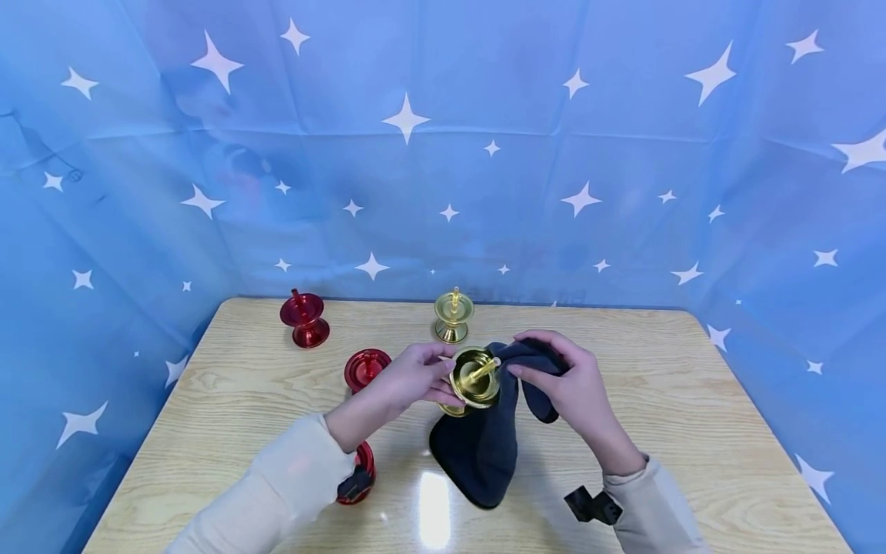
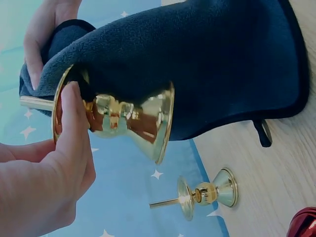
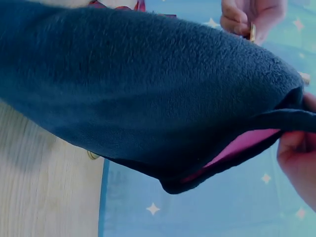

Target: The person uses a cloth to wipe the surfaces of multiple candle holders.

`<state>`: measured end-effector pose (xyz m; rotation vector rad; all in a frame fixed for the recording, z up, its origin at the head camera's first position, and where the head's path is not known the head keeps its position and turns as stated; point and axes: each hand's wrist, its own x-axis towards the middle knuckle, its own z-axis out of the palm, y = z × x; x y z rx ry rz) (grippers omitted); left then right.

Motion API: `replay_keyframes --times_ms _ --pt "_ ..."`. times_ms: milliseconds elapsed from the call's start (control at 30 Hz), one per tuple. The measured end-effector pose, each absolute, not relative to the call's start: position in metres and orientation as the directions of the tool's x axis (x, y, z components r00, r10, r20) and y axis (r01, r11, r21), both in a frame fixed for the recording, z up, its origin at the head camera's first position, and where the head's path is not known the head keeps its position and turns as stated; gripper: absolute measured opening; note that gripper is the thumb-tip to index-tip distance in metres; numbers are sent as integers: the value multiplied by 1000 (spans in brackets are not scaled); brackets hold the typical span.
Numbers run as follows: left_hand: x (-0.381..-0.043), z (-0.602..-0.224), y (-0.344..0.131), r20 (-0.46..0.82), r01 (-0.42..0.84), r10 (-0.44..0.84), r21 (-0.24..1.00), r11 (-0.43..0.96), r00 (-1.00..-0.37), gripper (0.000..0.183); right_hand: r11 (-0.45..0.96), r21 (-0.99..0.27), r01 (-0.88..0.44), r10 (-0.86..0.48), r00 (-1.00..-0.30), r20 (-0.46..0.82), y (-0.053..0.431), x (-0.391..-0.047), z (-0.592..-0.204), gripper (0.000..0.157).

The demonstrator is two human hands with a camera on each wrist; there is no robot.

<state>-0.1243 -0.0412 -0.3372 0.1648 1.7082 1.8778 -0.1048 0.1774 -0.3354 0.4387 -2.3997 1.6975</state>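
Note:
My left hand (image 1: 424, 375) grips a shiny gold candle holder (image 1: 465, 368) by its dish rim, thumb and fingers on either side. The holder is tilted, its thin centre tube leaning toward my right hand (image 1: 574, 377). In the left wrist view the gold candle holder (image 2: 111, 116) lies nearly sideways, flared base to the right. My right hand pinches a dark navy cloth (image 1: 484, 454) bunched at its upper end, close by the dish and tube. The rest of the cloth hangs down behind the holder. From the right wrist, the cloth (image 3: 148, 84) hides most of the holder.
Another gold candle holder (image 1: 454, 309) stands at the table's back. Red candle holders stand on the left: one at the back (image 1: 302, 309), one by my left wrist (image 1: 361, 371), and one partly under my sleeve (image 1: 364, 458). A blue starred curtain (image 1: 443, 169) surrounds the wooden table (image 1: 692, 431).

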Motion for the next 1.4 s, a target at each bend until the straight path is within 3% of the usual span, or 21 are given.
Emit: replay_keyframes --times_ms 167,333,500,800,1400 --pt "-126 -336 -42 -287 -333 516 943 5 -807 32 329 -880 -343 -212 -935 285 175 -106 -340 38" --pt "-126 -333 -41 -280 -271 504 958 94 -817 30 334 -881 -334 -358 -910 209 172 -105 -348 42" --pt "-125 -334 -40 -259 -200 490 965 170 -832 27 351 -872 -342 -420 -890 180 167 -104 -355 40" --pt "-124 -336 -38 -268 -196 484 961 195 -833 27 377 -831 -410 -352 -893 280 157 -103 -364 32" --pt "-123 -342 -39 -286 -248 482 958 143 -828 23 324 -888 -326 -259 -933 249 172 -104 -351 30"
